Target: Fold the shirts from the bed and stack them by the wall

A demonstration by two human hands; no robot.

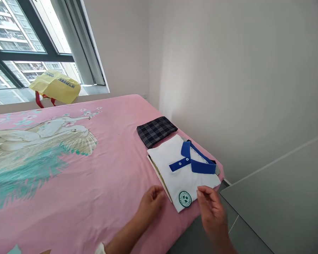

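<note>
One white shirt (181, 179) is showing an unreadable badge (185, 199) between my left hand (151, 201) and right hand (213, 210), both grasps unclear.

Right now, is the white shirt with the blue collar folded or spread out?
Folded. The white shirt lies in a flat block, blue collar facing up, with no sleeves spread outward.

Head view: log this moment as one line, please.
white shirt: folded | left hand: near its left edge | right hand: at its near edge | grips unclear | plaid cloth: folded, beyond shirt on pink bedspread
</note>
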